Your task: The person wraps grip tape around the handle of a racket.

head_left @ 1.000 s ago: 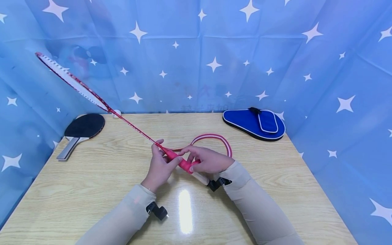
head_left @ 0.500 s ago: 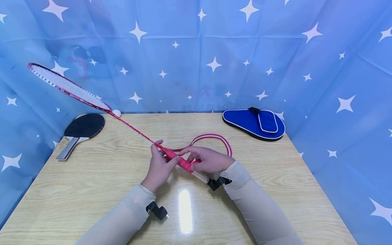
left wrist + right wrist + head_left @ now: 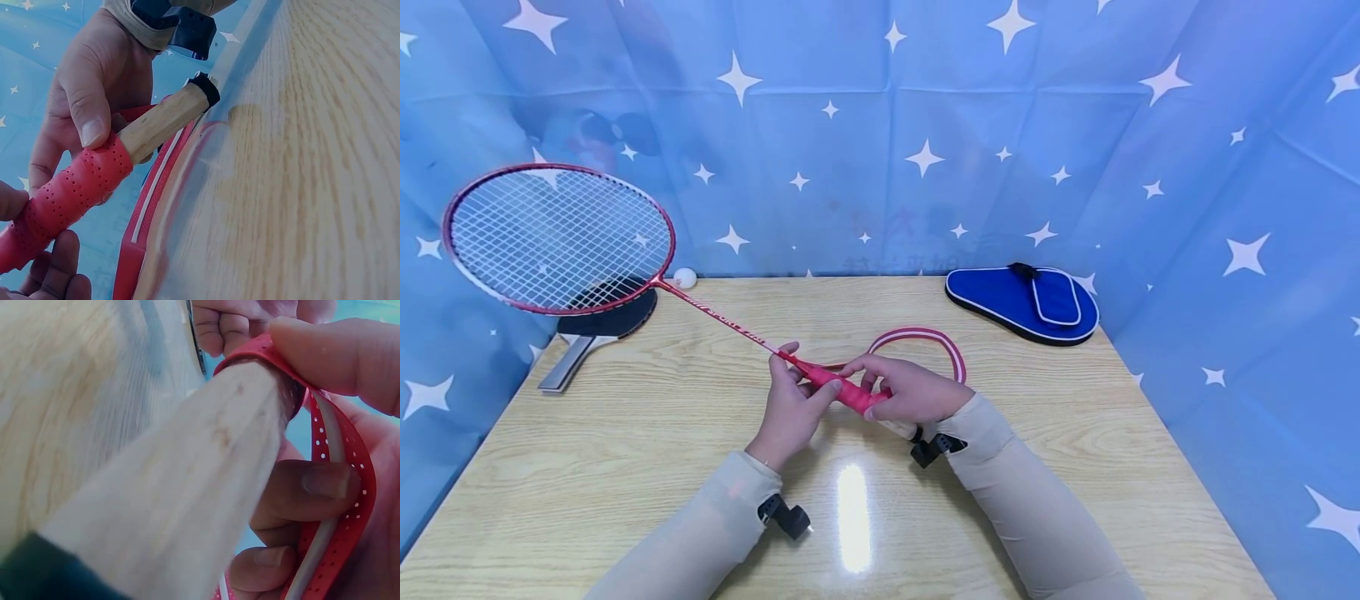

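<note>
A red badminton racket (image 3: pixel 700 308) is held in the air, tilted, its strung head up to the left. My left hand (image 3: pixel 793 408) grips it at the top of the handle, thumb on the wrapped part. Perforated red grip tape (image 3: pixel 75 190) covers the upper handle, while the lower end is bare wood (image 3: pixel 165 119) with a black band at the butt. My right hand (image 3: pixel 925 392) pinches the tape at the wrap's lower edge, thumb pressing it. In the right wrist view the loose tape (image 3: pixel 340 506), with a pale stripe, runs between its fingers. A loop of it lies behind that hand.
A black table tennis bat (image 3: pixel 576 358) lies at the table's left, partly behind the racket head. Beside it at the back edge sits a white ball (image 3: pixel 685 277). A blue bat case (image 3: pixel 992 292) lies at the back right. A starry blue curtain (image 3: pixel 850 125) surrounds the wooden table (image 3: pixel 1037 508).
The racket has rolled about its shaft, so its head went from nearly edge-on to broad face and sank slightly. Both hands stay almost in place, with the right still at the tape.
</note>
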Tool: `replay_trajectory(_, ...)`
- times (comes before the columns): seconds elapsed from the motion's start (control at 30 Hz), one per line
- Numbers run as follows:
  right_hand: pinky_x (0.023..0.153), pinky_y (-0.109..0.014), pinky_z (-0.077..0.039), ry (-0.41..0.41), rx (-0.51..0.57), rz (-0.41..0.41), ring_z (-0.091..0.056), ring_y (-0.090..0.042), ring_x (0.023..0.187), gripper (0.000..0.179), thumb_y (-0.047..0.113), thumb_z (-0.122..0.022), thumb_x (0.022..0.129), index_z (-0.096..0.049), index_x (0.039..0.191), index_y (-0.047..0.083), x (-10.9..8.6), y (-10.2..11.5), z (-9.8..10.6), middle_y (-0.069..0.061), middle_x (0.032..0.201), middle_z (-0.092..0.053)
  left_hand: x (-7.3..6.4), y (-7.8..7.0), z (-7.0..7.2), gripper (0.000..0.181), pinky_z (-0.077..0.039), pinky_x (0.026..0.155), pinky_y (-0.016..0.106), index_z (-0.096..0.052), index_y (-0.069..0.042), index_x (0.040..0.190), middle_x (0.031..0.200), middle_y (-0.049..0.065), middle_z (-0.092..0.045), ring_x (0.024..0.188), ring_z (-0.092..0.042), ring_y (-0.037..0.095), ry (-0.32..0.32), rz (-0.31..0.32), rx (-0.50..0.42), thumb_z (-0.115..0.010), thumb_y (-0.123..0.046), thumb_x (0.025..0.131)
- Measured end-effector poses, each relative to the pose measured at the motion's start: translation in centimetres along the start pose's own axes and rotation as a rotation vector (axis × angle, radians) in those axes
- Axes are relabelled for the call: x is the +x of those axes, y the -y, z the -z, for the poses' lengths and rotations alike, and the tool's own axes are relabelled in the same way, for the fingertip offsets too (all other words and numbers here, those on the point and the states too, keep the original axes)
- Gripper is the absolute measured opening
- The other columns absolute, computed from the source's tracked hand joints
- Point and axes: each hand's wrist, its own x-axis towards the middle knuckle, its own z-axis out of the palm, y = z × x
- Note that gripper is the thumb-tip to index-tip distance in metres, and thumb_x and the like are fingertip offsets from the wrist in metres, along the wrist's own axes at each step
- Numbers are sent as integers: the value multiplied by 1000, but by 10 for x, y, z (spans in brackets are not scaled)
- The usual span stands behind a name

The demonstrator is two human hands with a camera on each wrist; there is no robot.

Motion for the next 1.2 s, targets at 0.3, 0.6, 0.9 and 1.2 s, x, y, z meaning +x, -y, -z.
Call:
replay_trajectory(0.3,84,-38,-59,23,72,14,-70,-20,104,64,4,-71,94,-55,147,37,0,-3,2,3,118,-73,0,0,0,84,-59,82,24,-16,-14,153,124,26,-61,100,-73,31,-9,-9,-1,-71,3,92)
replay_trajectory(0.6,79,-35,-59,-17,-1,22,-70,-18,100,65,3,-74,91,-57,147,33,1,-3,1,5,114,-73,1,2,1,85,-59,83,24,-15,-16,154,129,26,-58,106,-71,32,5,-1,32,-75,-6,94)
replay_trajectory(0.9,82,-35,-59,-19,-26,0,-70,-19,92,61,7,-77,93,-54,147,25,1,2,0,4,110,-71,1,3,1,85,-58,83,22,-15,-14,154,131,28,-57,106,-71,32,2,6,31,-75,-5,95)
replay_trajectory(1.2,82,-34,-59,-13,-18,-12,-70,-15,88,58,9,-79,91,-54,143,22,2,0,-1,4,108,-70,0,2,0,87,-58,83,22,-15,-13,154,129,27,-57,106,-70,33,-2,0,50,-77,-5,94)
